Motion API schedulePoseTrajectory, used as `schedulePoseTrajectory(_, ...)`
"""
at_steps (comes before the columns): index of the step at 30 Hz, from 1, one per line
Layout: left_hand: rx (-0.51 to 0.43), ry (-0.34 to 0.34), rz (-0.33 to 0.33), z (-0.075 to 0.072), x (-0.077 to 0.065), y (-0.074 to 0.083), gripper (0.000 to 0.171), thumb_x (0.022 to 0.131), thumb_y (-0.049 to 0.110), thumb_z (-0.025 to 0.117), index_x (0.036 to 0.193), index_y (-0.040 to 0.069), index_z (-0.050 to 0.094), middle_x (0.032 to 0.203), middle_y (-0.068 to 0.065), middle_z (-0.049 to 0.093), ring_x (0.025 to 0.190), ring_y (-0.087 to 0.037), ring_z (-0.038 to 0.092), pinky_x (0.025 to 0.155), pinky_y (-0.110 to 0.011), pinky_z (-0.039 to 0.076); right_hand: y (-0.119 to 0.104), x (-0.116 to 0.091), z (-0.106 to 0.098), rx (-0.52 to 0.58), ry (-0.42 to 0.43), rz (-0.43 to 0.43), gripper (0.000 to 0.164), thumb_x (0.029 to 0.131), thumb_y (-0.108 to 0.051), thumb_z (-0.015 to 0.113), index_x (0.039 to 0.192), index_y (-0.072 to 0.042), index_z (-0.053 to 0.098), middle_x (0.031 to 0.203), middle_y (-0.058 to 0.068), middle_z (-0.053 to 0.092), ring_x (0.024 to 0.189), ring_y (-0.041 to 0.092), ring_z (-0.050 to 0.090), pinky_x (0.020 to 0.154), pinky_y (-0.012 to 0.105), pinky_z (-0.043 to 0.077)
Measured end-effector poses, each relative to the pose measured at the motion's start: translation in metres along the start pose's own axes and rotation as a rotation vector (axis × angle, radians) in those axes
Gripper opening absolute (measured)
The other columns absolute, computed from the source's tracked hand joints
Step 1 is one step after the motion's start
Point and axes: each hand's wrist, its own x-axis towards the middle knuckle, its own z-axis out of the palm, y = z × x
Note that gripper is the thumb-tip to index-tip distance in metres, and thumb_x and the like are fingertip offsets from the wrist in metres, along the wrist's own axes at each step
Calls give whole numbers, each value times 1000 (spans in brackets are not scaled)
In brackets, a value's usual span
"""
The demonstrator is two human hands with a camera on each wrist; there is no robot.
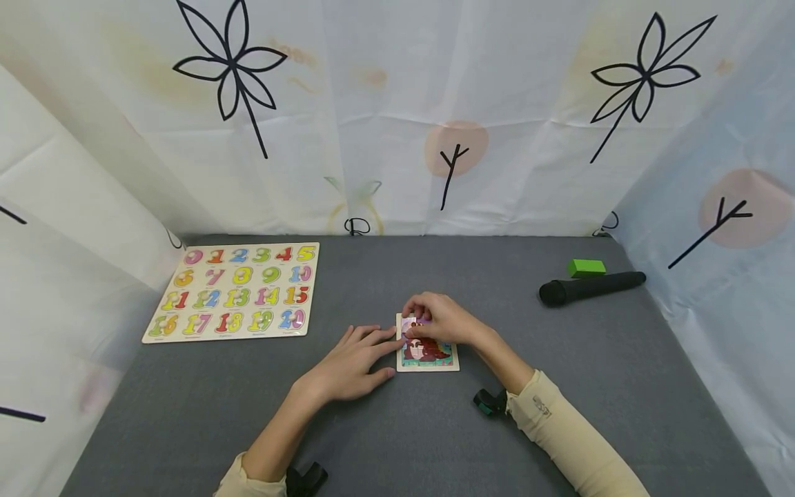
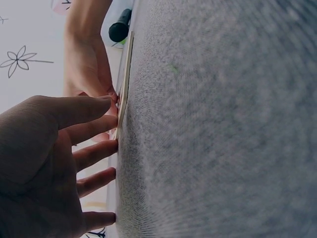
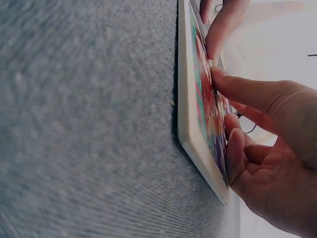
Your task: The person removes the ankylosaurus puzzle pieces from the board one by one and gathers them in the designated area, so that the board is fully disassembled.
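A small picture puzzle (image 1: 428,355) in a pale frame lies flat on the grey table, showing a red-haired figure. Over its upper part, my right hand (image 1: 444,319) has its thumb and curled fingers at a puzzle piece; the piece's outline is mostly hidden. In the right wrist view, the thumb of this right hand (image 3: 277,144) presses on the picture (image 3: 205,84). My left hand (image 1: 354,362) lies at the puzzle's left edge, fingers spread and fairly straight, one fingertip on the frame. From the left wrist view, the left hand's fingertips (image 2: 115,173) touch the table beside the thin board (image 2: 126,79).
A number puzzle board (image 1: 232,290) with bright numerals lies at the back left. Toward the back right are a black microphone (image 1: 593,288) and a green block (image 1: 586,268) just behind it. White patterned curtains (image 1: 397,90) border the table at the back and sides.
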Motion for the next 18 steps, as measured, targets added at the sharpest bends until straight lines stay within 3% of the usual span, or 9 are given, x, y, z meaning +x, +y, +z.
schedulePoseTrajectory(11, -1, 0, 7, 2, 0, -2, 55, 107, 30, 67, 160, 20, 56, 171, -8, 48, 161, -40, 38, 130, -78, 18, 1, -3, 1, 57, 29, -1, 27, 98, -15, 82, 123, -7, 76, 102, 8, 69, 84, 11, 53, 76, 24, 47)
schedulePoseTrajectory(18, -6, 5, 9, 2, 0, -3, 55, 108, 30, 67, 161, 20, 56, 171, -8, 49, 161, -40, 38, 130, -78, 19, 1, -6, 3, 93, 51, -46, 21, 104, -12, 73, 123, -6, 76, 106, 10, 77, 88, 11, 66, 80, 26, 56)
